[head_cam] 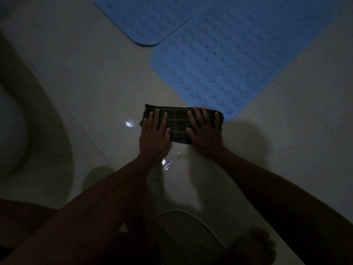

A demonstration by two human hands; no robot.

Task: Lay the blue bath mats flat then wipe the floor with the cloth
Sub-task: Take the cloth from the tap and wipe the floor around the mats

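Two blue rubber bath mats with suction dimples lie flat, the nearer mat [229, 60] overlapping the farther one [145, 20]. One dark green checked cloth [179, 125], folded, sits on the pale tiled floor [86, 83], just touching the nearer mat. Left hand [154, 134] and right hand [205, 132] press flat on it, fingers spread. Wet glints beside; white toilet base [11, 131] left.

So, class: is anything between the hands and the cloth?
Nothing visible. The left hand and right hand press flat on the cloth, which lies on the floor beside a blue mat.
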